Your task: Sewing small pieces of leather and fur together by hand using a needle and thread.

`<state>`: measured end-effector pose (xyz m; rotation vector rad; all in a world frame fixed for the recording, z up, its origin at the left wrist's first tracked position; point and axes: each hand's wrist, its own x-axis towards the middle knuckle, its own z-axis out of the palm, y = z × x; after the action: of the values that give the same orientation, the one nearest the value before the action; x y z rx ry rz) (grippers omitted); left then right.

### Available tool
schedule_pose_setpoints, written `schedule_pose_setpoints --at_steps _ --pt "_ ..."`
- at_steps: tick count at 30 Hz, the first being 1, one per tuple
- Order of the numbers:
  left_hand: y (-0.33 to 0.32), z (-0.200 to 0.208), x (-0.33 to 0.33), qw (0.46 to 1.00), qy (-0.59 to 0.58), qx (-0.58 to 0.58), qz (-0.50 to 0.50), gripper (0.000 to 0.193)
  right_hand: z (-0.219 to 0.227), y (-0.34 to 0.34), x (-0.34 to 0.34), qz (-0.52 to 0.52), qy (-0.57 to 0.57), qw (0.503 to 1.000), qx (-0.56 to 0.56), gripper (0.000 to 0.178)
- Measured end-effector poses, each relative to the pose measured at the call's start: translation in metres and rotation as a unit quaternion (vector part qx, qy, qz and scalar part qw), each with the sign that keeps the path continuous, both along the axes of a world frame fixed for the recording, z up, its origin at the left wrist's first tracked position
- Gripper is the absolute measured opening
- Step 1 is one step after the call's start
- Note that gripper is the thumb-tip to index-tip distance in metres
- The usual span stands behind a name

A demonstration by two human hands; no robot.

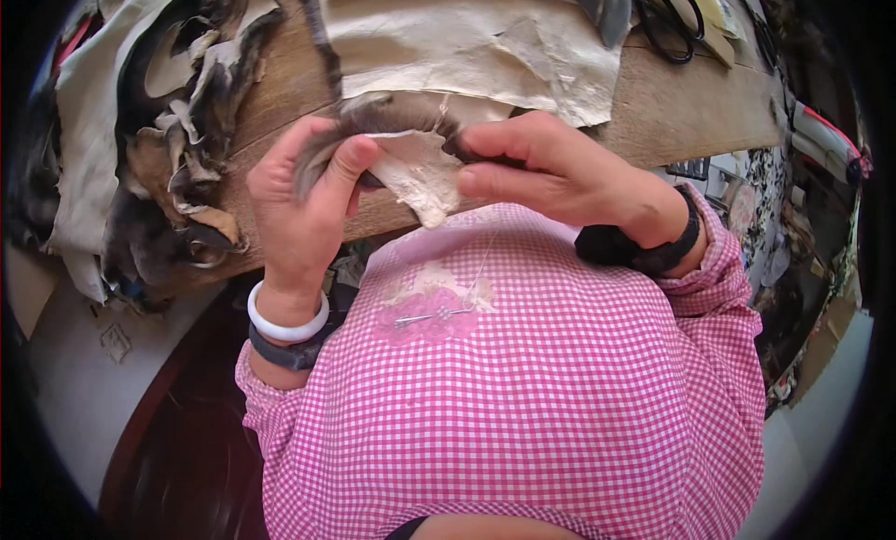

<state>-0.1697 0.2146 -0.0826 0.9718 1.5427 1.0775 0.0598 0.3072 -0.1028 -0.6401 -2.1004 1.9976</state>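
Note:
Between my two hands a piece of fur pelt [418, 167] is stretched, its pale skin side toward me and dark fur showing along the upper edge. My left hand [313, 181] pinches its left end, thumb on the skin side. My right hand [537, 167] grips the right edge between thumb and fingers. A needle [434, 317] lies across the pink flower patch on my checked smock, and a thin thread runs up from it toward the pelt. The fingers behind the pelt are partly hidden.
A wooden table [691, 111] lies beyond my hands. Large pale hides [448, 45] cover its far side, beside black-handled scissors [670, 22]. Fur scraps [191, 139] are heaped at the left. Mixed clutter stands at the right.

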Motion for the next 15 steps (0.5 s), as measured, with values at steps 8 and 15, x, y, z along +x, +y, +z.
schedule_pose_setpoints --at_steps 8,15 --pt "-0.011 -0.025 0.047 0.978 -0.017 -0.187 -0.095 0.010 -0.014 0.001 0.076 0.033 -0.083 0.995 0.039 0.020" --pt "-0.011 -0.049 0.091 0.979 0.037 -0.174 -0.098 0.012 -0.027 0.013 0.113 -0.052 -0.150 0.980 0.118 0.022"
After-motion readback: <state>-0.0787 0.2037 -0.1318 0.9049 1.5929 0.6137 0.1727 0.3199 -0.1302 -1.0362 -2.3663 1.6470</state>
